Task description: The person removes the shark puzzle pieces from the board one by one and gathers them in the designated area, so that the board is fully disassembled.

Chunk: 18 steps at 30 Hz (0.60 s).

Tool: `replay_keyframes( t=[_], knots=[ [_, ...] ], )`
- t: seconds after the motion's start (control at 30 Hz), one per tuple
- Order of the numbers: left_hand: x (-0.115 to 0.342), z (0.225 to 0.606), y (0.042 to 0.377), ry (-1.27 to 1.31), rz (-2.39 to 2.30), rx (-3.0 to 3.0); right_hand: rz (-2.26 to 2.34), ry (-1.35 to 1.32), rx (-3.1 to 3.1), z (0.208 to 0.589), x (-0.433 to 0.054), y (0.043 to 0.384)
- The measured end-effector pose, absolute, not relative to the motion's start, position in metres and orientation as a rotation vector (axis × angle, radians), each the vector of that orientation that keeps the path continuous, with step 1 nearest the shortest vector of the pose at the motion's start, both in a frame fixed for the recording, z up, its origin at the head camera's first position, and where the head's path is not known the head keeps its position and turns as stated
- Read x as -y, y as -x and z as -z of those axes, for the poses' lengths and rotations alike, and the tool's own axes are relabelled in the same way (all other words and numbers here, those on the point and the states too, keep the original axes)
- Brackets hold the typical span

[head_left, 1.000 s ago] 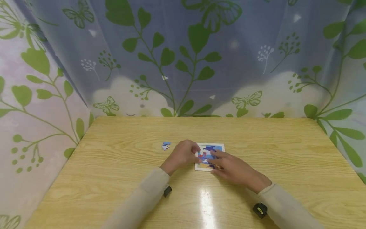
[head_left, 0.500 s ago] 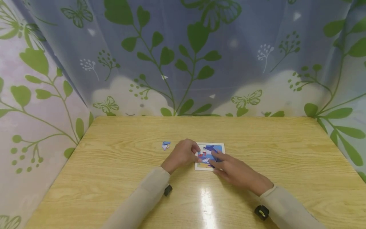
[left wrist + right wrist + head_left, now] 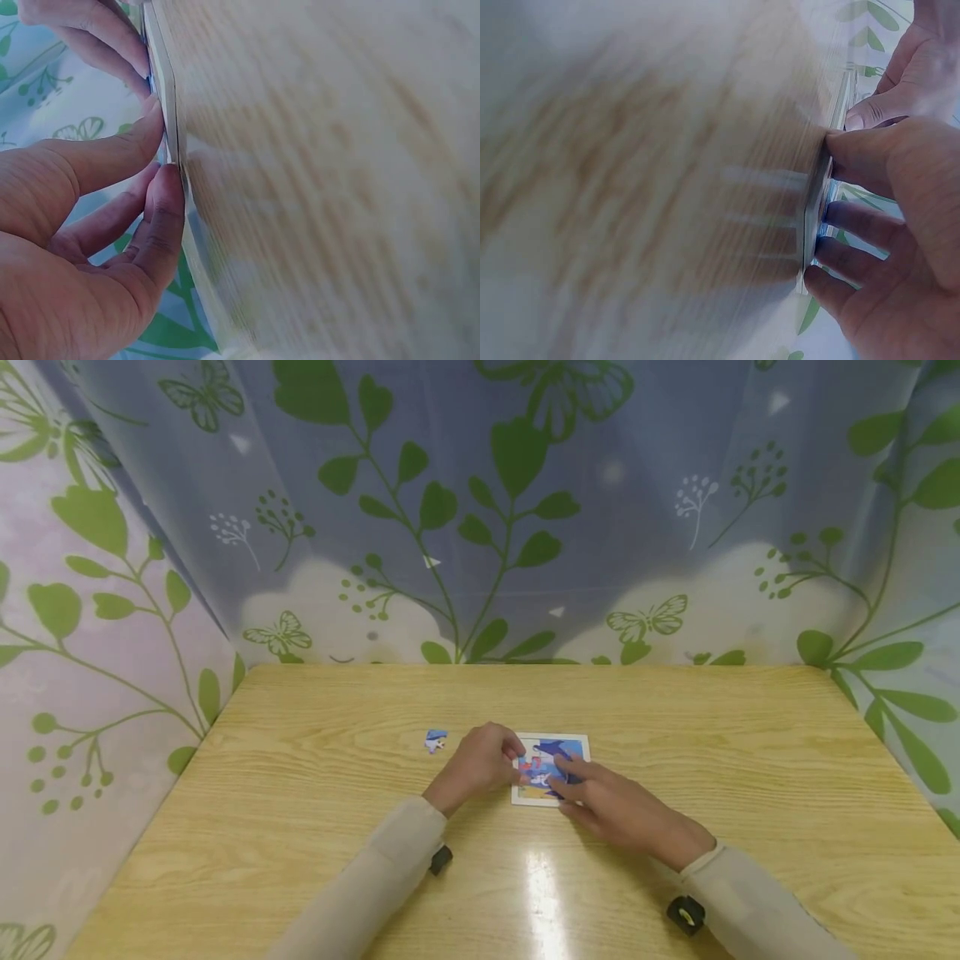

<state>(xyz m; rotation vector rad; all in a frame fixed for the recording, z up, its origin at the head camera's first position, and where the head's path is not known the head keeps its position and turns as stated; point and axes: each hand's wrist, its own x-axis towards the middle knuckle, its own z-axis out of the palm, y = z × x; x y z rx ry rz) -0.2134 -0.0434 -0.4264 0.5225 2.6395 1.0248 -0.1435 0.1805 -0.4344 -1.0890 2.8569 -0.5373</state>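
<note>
A small jigsaw puzzle [image 3: 558, 749] in a white frame lies flat on the table in the head view. Its picture is blue with sea animals, and a pale patch shows in its upper left part. My left hand [image 3: 478, 767] holds the puzzle's left edge between thumb and curled fingers; in the left wrist view the thumb [image 3: 142, 142] and a fingertip touch the frame's side. My right hand [image 3: 630, 810] rests spread over the right side, fingertips on the picture and thumb at the near edge, covering that corner. One loose puzzle piece [image 3: 436, 742] lies left of my left hand.
The wood-grain table [image 3: 300, 718] reaches back to a hanging cloth [image 3: 585, 543] printed with leaves and butterflies. More printed cloth hangs at both sides. A bright reflection crosses the tabletop nearest me.
My right hand's fingers have shifted slightly toward the right and nearer edge, uncovering a little more of the picture. The left hand and the loose piece stay about where they were.
</note>
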Motion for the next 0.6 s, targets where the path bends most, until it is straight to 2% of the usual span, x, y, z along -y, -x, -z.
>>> replay_keyframes(
  t=[0.6],
  knots=[
    [0.0427, 0.4272, 0.2125, -0.556, -1.098, -2.683, 0.532, 1.098, -2.868, 0.4341, -0.1818, 0.1431]
  ],
)
